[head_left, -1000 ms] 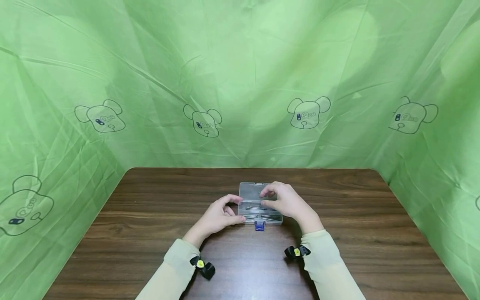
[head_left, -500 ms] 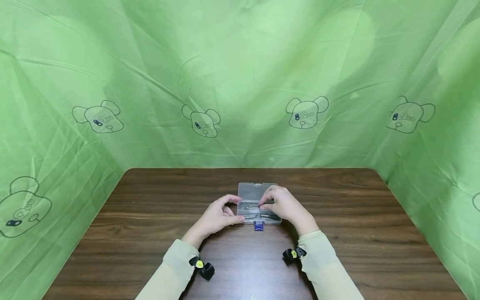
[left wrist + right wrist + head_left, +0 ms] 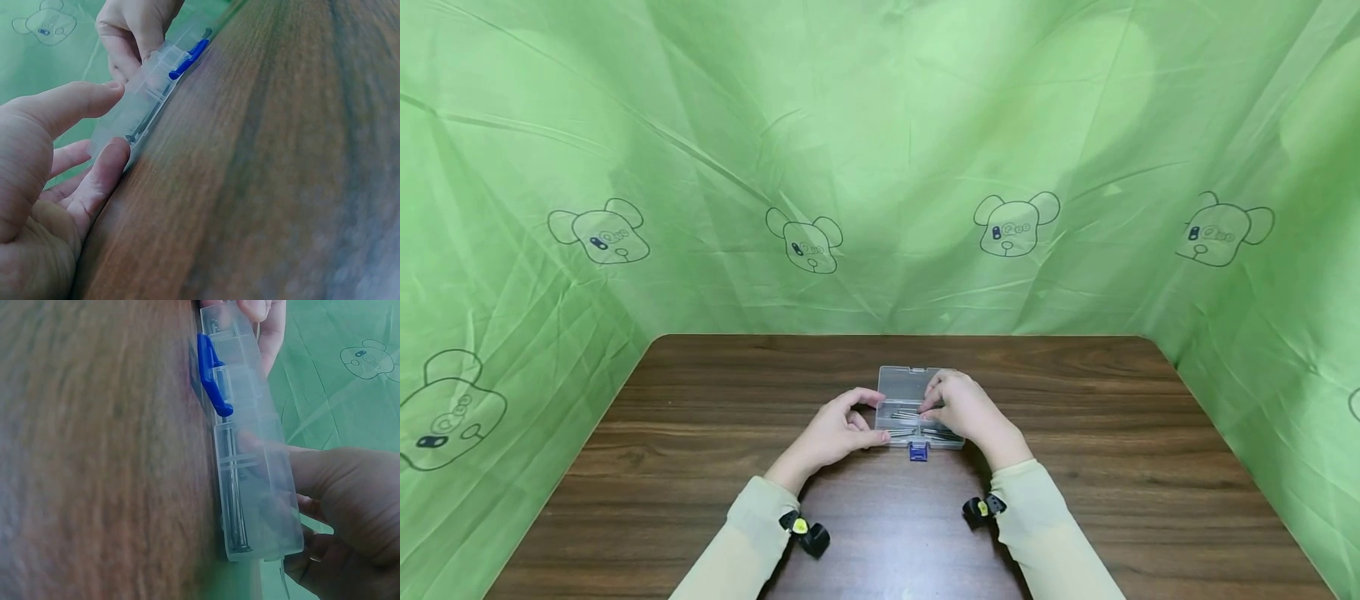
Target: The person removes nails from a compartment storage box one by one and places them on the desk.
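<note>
A clear plastic compartment box point(image 3: 958, 444) lies on the table with its lid point(image 3: 901, 382) raised at the back and a blue latch point(image 3: 918, 452) at the front. Slim metal nails point(image 3: 901, 433) lie in its compartments; one nail point(image 3: 236, 506) shows its flat head through the front wall. My left hand point(image 3: 829, 432) grips the box's left end, thumb at the front corner, index finger at the back. My right hand point(image 3: 973, 410) dips curled fingers into the rear compartment, at the ends of several nails. Whether these fingertips pinch a nail is hidden.
A dark wood-grain table point(image 3: 700, 467) carries the box near its far side. Green fabric point(image 3: 895, 167) with printed bear heads surrounds the table at the back and sides. A small black camera point(image 3: 805, 535) is strapped to each wrist.
My right hand has lowered from above the box, its spread thumb and fingers coming together at the nails in the rear compartment. The left hand and box stay in place.
</note>
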Demonstrator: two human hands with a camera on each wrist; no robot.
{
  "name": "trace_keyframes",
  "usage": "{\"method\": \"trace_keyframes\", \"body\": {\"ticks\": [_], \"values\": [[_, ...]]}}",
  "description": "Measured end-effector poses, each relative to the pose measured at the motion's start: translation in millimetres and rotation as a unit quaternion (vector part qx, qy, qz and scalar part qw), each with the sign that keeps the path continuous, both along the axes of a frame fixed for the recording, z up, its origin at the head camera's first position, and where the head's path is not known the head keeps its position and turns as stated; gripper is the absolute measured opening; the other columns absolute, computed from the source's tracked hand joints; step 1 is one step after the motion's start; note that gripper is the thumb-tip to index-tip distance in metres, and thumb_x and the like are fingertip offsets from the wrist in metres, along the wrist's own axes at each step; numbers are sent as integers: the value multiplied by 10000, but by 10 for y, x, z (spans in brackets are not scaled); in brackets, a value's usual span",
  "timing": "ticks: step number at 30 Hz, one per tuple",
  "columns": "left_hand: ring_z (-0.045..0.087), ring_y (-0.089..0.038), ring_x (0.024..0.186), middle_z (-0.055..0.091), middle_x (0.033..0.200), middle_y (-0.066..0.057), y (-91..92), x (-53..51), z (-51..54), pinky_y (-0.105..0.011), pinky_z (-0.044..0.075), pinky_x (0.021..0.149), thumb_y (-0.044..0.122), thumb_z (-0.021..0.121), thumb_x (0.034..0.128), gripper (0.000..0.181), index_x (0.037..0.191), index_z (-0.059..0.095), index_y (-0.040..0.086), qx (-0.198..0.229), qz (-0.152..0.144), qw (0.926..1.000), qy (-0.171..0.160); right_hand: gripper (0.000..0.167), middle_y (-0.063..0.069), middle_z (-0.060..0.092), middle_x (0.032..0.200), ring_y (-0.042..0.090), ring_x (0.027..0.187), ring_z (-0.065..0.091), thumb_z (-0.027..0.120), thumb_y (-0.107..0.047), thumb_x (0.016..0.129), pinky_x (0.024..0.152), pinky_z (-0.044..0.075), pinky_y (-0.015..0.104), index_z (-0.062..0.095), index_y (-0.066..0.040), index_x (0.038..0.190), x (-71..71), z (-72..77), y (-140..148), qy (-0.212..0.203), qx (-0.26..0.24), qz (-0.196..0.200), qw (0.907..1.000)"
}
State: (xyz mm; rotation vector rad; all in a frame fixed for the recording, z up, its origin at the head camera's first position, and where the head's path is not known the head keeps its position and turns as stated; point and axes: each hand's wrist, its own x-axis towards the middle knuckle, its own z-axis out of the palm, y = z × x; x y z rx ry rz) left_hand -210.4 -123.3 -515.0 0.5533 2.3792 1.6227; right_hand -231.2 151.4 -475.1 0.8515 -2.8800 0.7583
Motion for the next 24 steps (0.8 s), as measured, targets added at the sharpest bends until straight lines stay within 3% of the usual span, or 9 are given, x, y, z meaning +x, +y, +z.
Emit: {"method": "trace_keyframes", "body": {"ticks": [7,11,16,24], "values": [[641,-111,726,717,1036,-57,-2,8,9,-231,539,645,259,962,866,633,1416,675,130,-87,5,9999,78,72,-49,685,968,192,952,658,938,-155,866,893,565,431,879,-187,838,1,-7,-13,-37,61,-7,10000],[643,-112,714,715,982,-47,6,6,1,-237,540,637,275,963,866,627,1409,679,142,-168,3,9998,134,141,-56,682,995,216,1001,655,925,-143,882,950,547,448,832,-203,795,2,-9,-19,-129,110,-26,9999],[646,-117,717,724,1055,-54,14,5,5,-242,546,638,276,960,868,621,1407,681,147,-185,1,9997,167,201,-50,679,1042,266,1081,642,916,-165,895,1026,510,485,770,-219,768,15,2,-25,-223,189,-26,9996],[638,-106,712,719,1037,-47,10,7,6,-237,539,637,276,962,865,627,1410,679,150,-178,-4,9997,185,156,-10,677,1068,300,1118,634,892,-166,922,1057,500,508,780,-186,815,51,24,-24,-90,175,132,9997]]}}
